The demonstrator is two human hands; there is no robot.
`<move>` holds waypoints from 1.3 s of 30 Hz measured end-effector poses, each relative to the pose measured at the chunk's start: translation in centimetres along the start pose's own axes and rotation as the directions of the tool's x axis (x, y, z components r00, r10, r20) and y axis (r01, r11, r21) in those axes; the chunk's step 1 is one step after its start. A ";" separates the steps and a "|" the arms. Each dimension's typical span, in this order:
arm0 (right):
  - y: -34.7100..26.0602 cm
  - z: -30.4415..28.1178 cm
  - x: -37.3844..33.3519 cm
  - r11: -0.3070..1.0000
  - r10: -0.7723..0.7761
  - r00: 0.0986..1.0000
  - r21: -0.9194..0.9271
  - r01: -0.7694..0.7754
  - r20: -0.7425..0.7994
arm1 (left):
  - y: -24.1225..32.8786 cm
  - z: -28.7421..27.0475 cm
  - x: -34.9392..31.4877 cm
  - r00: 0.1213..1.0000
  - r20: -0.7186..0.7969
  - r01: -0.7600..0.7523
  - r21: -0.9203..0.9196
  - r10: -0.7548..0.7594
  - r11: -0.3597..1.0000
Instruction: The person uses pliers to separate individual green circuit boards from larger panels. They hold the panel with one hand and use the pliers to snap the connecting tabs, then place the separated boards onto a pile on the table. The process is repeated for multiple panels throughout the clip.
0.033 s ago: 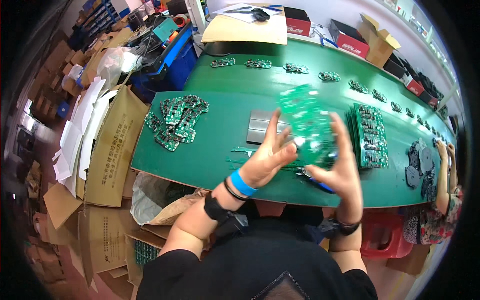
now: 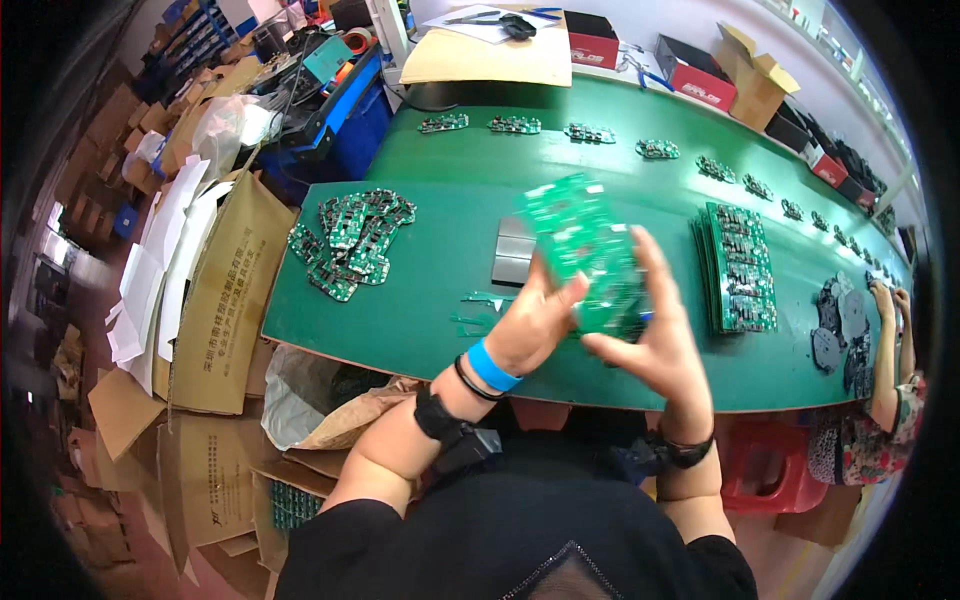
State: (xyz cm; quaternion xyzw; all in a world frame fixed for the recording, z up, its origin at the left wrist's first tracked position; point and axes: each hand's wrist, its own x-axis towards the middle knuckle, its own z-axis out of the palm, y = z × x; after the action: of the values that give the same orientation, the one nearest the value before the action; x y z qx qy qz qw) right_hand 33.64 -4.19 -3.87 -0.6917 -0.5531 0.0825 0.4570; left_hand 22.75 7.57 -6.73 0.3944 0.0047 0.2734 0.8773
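A green circuit board panel point(image 2: 580, 235), blurred by motion, is held tilted above the table. My left hand point(image 2: 535, 325), with a blue band at its wrist, grips the panel's lower left side, thumb across its face. Close to the panel's right edge is my right hand point(image 2: 665, 345), its thumb and fingers spread apart; whether it touches the panel cannot be made out. Behind the left fingers lies a grey metal block point(image 2: 513, 250), partly hidden. Thin green board strips point(image 2: 485, 310) lie beside the left hand.
Upright panels form a stack point(image 2: 742, 270) on the right. A pile of separate circuit boards point(image 2: 355, 240) lies left. Single boards point(image 2: 516, 125) line the far side of the green table point(image 2: 440, 360). A co-worker's hands point(image 2: 890, 298) are at far right, near dark round parts point(image 2: 826, 350).
Both hands and the panel have shifted a little to the left. My left thumb now lies across the panel's face, and the panel hides more of the metal block.
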 end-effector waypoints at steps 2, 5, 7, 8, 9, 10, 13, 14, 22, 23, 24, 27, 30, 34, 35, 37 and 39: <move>0.2 1.1 -0.4 0.998 -0.061 0.995 0.003 0.061 0.081 | -0.4 -2.0 0.6 0.987 -0.025 0.146 -0.236 -0.156 0.961; 1.5 -2.1 -1.5 0.916 0.007 0.984 -0.396 0.065 0.180 | 2.2 -4.1 -0.5 0.952 -0.042 0.262 -0.403 -0.303 0.877; 3.2 -3.1 -2.8 0.878 0.145 0.959 -0.479 -0.011 0.244 | 3.8 -5.2 -1.5 0.953 -0.071 0.249 -0.368 -0.294 0.896; 3.8 -3.4 -3.4 0.855 0.219 0.935 -0.517 -0.046 0.280 | 4.2 -5.8 -1.9 0.954 -0.097 0.235 -0.339 -0.283 0.911; 4.7 -3.2 -4.1 0.862 0.184 0.940 -0.506 -0.015 0.287 | 4.6 -6.5 -2.6 0.949 -0.118 0.238 -0.337 -0.292 0.911; 5.3 -3.3 -4.7 0.868 0.174 0.943 -0.497 -0.012 0.282 | 4.7 -6.7 -2.9 0.946 -0.120 0.246 -0.340 -0.301 0.908; 5.3 -3.5 -5.3 0.888 0.140 0.954 -0.460 -0.002 0.266 | 5.3 -6.8 -3.5 0.934 -0.121 0.273 -0.367 -0.336 0.889; 5.3 -3.6 -5.4 0.905 0.145 0.958 -0.423 -0.028 0.247 | 5.2 -6.8 -3.6 0.935 -0.121 0.266 -0.382 -0.334 0.885; 4.6 -3.1 -4.4 0.982 0.114 0.993 0.153 -0.111 -0.016 | 4.5 -5.8 -4.3 0.963 -0.027 0.235 -0.407 -0.268 0.883; 3.9 -2.6 -3.8 0.971 0.121 0.993 0.208 -0.121 0.013 | 4.2 -5.7 -4.6 0.964 -0.009 0.236 -0.416 -0.264 0.878; 3.1 -1.9 -2.9 0.955 0.113 0.992 0.271 -0.122 0.049 | 4.3 -5.5 -5.1 0.969 -0.003 0.225 -0.418 -0.248 0.880; 1.4 -0.2 -1.3 0.983 -0.024 0.998 0.184 0.015 0.051 | 3.9 -5.9 -5.7 0.960 -0.023 0.247 -0.401 -0.280 0.882; 0.9 0.9 0.0 0.989 -0.097 0.993 0.110 0.103 -0.061 | 4.0 -5.4 -6.2 0.954 -0.060 0.253 -0.358 -0.292 0.899; 0.4 2.2 0.7 0.996 -0.088 0.995 -0.010 0.088 -0.044 | 4.2 -5.6 -7.0 0.949 -0.090 0.263 -0.295 -0.301 0.918; -0.2 2.2 0.8 0.987 -0.108 0.994 -0.121 0.107 -0.008 | 4.3 -5.7 -7.2 0.950 -0.074 0.271 -0.293 -0.304 0.917; 0.0 2.4 0.7 0.955 -0.139 0.990 -0.264 0.134 0.000 | 4.1 -5.6 -7.1 0.948 -0.093 0.274 -0.248 -0.305 0.929; -0.3 2.3 0.8 0.886 -0.189 0.982 -0.432 0.168 -0.007 | 3.9 -5.2 -7.1 0.953 -0.119 0.252 -0.205 -0.280 0.946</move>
State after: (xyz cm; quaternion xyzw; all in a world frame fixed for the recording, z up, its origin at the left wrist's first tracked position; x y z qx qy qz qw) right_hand 32.30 -2.29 -4.72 -0.7233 -0.6076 -0.1003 0.3124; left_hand 13.70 9.77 -9.08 0.2845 0.0964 0.1796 0.9367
